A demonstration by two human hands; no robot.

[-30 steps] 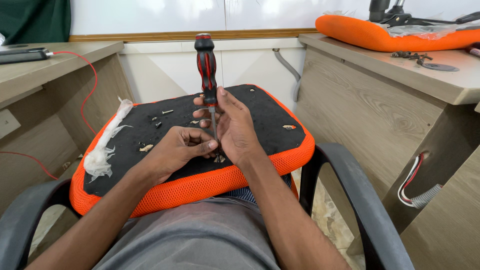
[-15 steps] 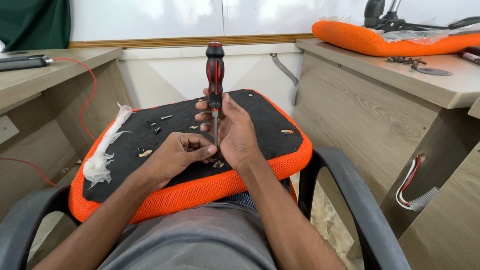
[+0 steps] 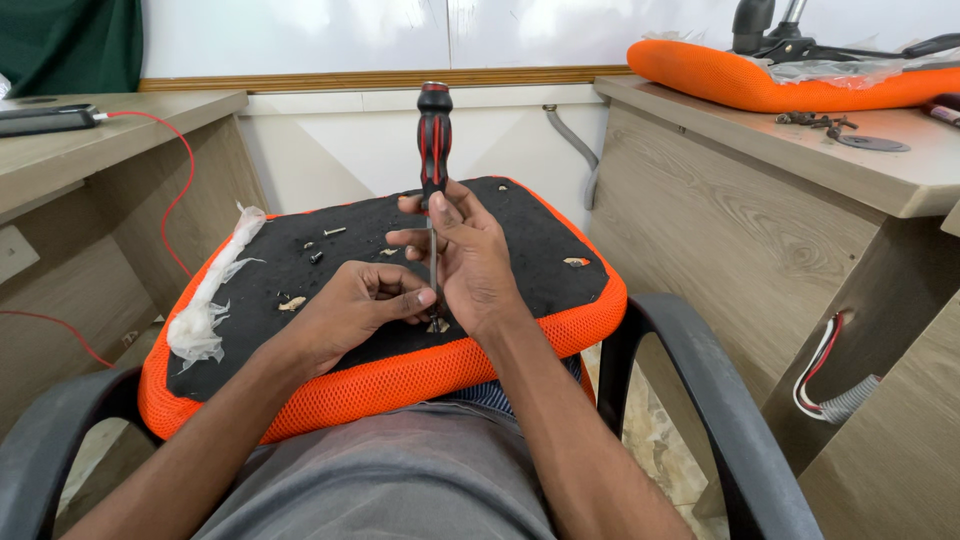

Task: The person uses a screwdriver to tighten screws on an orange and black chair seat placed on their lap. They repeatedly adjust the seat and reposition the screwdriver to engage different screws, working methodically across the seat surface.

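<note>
Your right hand (image 3: 470,262) pinches the stiff, top-heavy screwdriver (image 3: 433,150) mid-shaft at frame centre (grab the ribbed handle instead), left hand (image 3: 352,310) fingers closed steadying its tip.

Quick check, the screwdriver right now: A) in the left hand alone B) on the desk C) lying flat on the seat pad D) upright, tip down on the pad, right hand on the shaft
D: the screwdriver stands upright with its tip down on the seat pad, the right hand gripping its shaft and the left hand pinching near the tip.

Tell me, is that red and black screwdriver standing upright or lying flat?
Upright. The screwdriver stands handle-up, tip down on the black cushion underside, steadied by the right hand; the left hand pinches near its tip.
</note>
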